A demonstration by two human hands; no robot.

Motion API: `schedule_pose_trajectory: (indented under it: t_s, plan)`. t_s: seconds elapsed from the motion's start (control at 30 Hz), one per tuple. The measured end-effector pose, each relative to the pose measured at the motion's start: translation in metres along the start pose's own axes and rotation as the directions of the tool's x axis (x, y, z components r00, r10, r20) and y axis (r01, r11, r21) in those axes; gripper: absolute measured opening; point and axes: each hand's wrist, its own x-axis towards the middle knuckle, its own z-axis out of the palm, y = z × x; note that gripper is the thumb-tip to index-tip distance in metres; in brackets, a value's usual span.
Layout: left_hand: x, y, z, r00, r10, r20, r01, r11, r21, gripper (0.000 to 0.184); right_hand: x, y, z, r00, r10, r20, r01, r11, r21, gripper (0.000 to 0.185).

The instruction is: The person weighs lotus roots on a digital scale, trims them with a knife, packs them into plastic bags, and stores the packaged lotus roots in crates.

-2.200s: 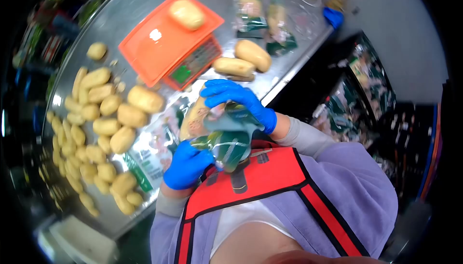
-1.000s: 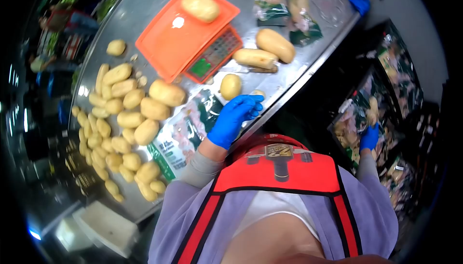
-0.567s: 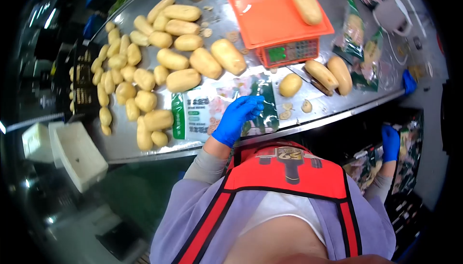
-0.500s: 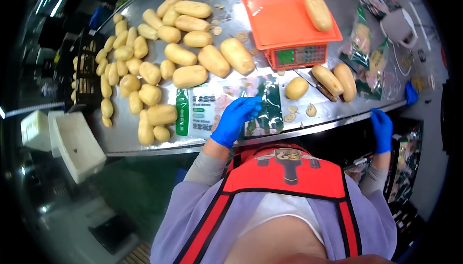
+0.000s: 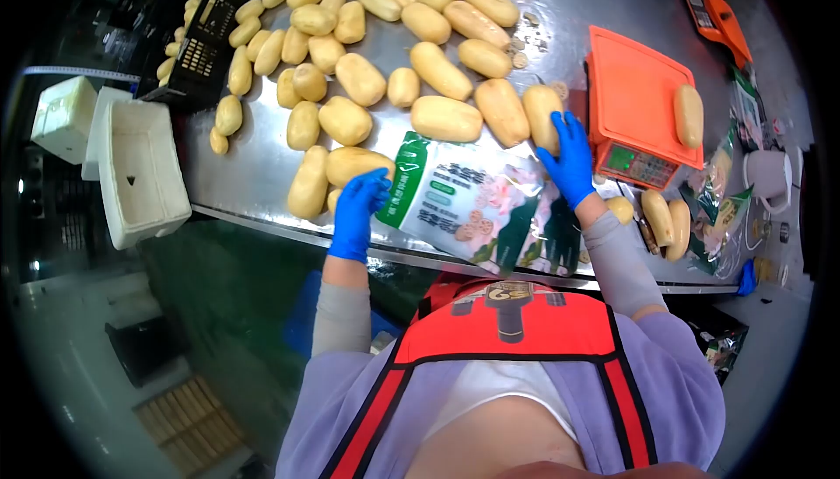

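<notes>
Peeled lotus root segments, pale yellow, lie in a loose crowd over the metal table (image 5: 262, 160). My right hand (image 5: 570, 162), blue-gloved, has its fingers and thumb around the near side of a lotus root (image 5: 540, 116) beside the scale. My left hand (image 5: 359, 216), also gloved, is curled with fingers close together at the lower edge of another lotus root (image 5: 348, 160). It is beside the left edge of a printed plastic bag (image 5: 451, 203) that lies flat between my hands. Whatever the left fingers grip is hidden.
An orange scale (image 5: 639, 85) carries one lotus root (image 5: 689, 116). Right of my arm lie more roots (image 5: 679, 227) and a knife (image 5: 648, 232). A black crate (image 5: 206, 37) stands at the left end, with a white foam box (image 5: 144, 173) below it. A white jug (image 5: 768, 177) stands far right.
The view has swung left. My right hand has come from the table's front right edge to a lotus root beside the scale. My left hand has moved from over the bag to its left side.
</notes>
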Motion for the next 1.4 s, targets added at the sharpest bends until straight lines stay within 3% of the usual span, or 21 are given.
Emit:
schedule_pose_trajectory:
  t_s: [0.07,0.2,0.3,0.37,0.4,0.5,0.6,0.67,0.7,0.77,0.8,0.83,0.9,0.93,0.97,1.03,1.17,1.27,1.3,1.33,1.4]
  plan:
    - [0.023,0.019,-0.023,0.998,0.038,-0.045,-0.036,0.999,0.033,0.024,-0.005,0.002,0.007,0.998,0.058,0.007,-0.058,0.993,0.104,0.067]
    - [0.088,0.071,-0.046,0.967,0.226,-0.119,-0.221,0.974,0.049,0.029,-0.008,0.001,0.011,0.996,0.09,-0.016,-0.089,0.994,0.056,0.067]
    - [0.172,0.103,-0.067,0.923,0.361,-0.135,-0.327,0.919,0.223,0.03,-0.007,-0.003,0.012,0.994,0.104,-0.035,-0.101,0.992,0.072,0.067]
    - [0.226,0.124,-0.071,0.913,0.375,-0.158,-0.359,0.925,0.121,0.041,-0.005,-0.01,0.01,0.989,0.143,-0.046,-0.139,0.987,0.08,0.066]
    - [0.256,0.132,-0.075,0.897,0.408,-0.169,-0.367,0.902,0.227,0.048,-0.005,-0.012,0.009,0.989,0.142,-0.049,-0.137,0.986,0.097,0.066]
    - [0.328,0.152,-0.077,0.939,0.26,-0.225,-0.219,0.956,0.194,0.063,-0.004,-0.012,0.008,0.985,0.162,-0.05,-0.157,0.982,0.103,0.064]
    - [0.38,0.156,-0.08,0.964,0.222,-0.149,-0.113,0.843,0.526,0.08,-0.003,-0.014,0.008,0.981,0.189,-0.045,-0.183,0.976,0.118,0.064]
    - [0.368,0.165,-0.048,0.863,0.1,-0.495,0.083,0.939,0.335,0.099,-0.003,-0.016,0.008,0.977,0.208,-0.046,-0.2,0.971,0.132,0.064]
    - [0.383,0.158,-0.05,0.869,0.093,-0.486,0.088,0.937,0.338,0.099,-0.003,-0.016,0.008,0.977,0.207,-0.043,-0.2,0.97,0.137,0.064]
    - [0.397,0.152,-0.05,0.787,0.29,-0.545,0.014,0.874,0.485,0.121,-0.004,-0.015,0.008,0.976,0.212,-0.038,-0.205,0.969,0.14,0.064]
    - [0.4,0.149,-0.051,0.835,0.236,-0.497,-0.075,0.943,0.323,0.111,-0.004,-0.014,0.009,0.976,0.213,-0.039,-0.206,0.969,0.139,0.064]
    - [0.391,0.158,-0.053,0.836,0.234,-0.496,-0.072,0.943,0.324,0.111,-0.004,-0.013,0.01,0.977,0.212,-0.04,-0.204,0.969,0.14,0.063]
    - [0.378,0.168,-0.062,0.973,0.072,-0.218,-0.006,0.958,0.287,0.095,-0.003,-0.018,0.008,0.973,0.229,-0.032,-0.221,0.962,0.158,0.064]
    - [0.375,0.162,-0.062,0.98,0.112,-0.163,-0.086,0.983,0.163,0.072,-0.001,-0.019,0.007,0.969,0.244,-0.026,-0.236,0.956,0.176,0.064]
    - [0.361,0.16,-0.059,0.98,0.11,-0.165,-0.083,0.983,0.163,0.072,-0.002,-0.018,0.008,0.969,0.245,-0.023,-0.237,0.955,0.176,0.064]
    - [0.323,0.156,-0.05,0.957,0.166,0.238,-0.121,0.974,-0.191,0.057,-0.004,-0.014,0.008,0.978,0.205,-0.032,-0.196,0.964,0.182,0.064]
    - [0.229,0.128,-0.031,0.888,0.19,0.418,0.065,0.85,-0.523,0.05,0.0,-0.015,0.004,0.985,0.172,-0.029,-0.164,0.968,0.188,0.064]
    - [0.166,0.102,-0.004,0.84,0.202,0.504,0.109,0.847,-0.521,0.057,0.011,-0.045,-0.01,0.988,0.13,-0.079,-0.131,0.991,0.002,0.059]
    - [0.152,0.094,0.001,0.813,0.297,0.501,-0.168,0.943,-0.287,0.064,0.017,-0.061,-0.016,0.993,0.085,-0.077,-0.078,0.993,0.084,0.058]
    - [0.138,0.086,0.006,0.778,0.39,0.493,-0.434,0.9,-0.026,0.071,0.019,-0.069,-0.015,0.996,0.055,-0.076,-0.041,0.984,0.171,0.057]
    - [0.108,0.085,0.03,0.771,0.429,0.471,-0.531,0.841,0.104,0.088,0.022,-0.095,-0.012,0.995,0.051,0.086,-0.089,0.848,0.522,0.061]
